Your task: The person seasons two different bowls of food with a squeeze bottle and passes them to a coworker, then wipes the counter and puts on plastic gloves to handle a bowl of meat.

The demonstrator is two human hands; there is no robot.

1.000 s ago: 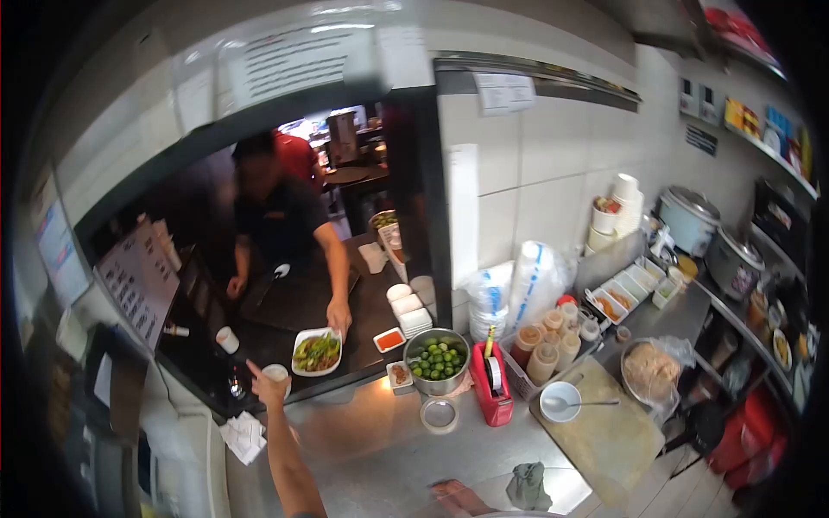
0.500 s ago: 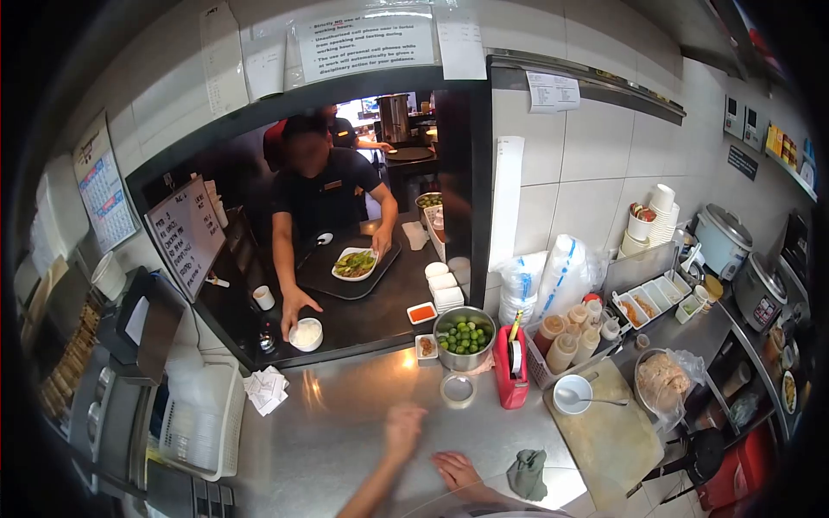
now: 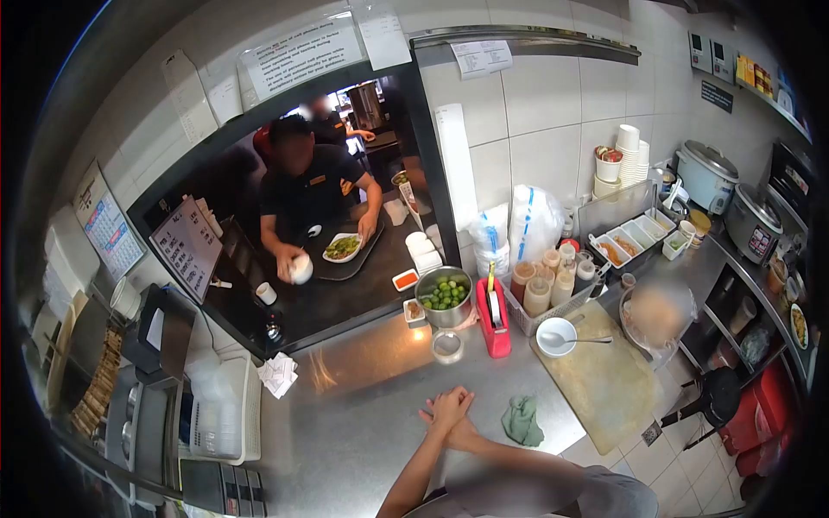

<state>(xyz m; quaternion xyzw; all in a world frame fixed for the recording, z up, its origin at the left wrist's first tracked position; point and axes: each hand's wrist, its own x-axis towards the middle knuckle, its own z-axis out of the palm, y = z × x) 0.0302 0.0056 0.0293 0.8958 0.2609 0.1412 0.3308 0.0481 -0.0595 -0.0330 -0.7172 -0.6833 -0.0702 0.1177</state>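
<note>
The left hand (image 3: pixel 451 403) is laid over the right hand (image 3: pixel 458 433) on the steel table (image 3: pixel 363 432), both grips slack and empty, just beside a green cloth (image 3: pixel 522 420). The notices (image 3: pixel 298 56) taped above the hatch (image 3: pixel 345 259) cannot be read.

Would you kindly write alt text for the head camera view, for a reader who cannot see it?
A person's left hand lies over the right hand on a steel counter, beside a green cloth. Across the serving ledge, a co-worker holds a white bowl next to a plate of greens on a dark tray.

Restaurant kitchen, serving hatch (image 3: pixel 328 285), steel counter (image 3: pixel 371 414), rice cookers (image 3: pixel 706 175)
</note>
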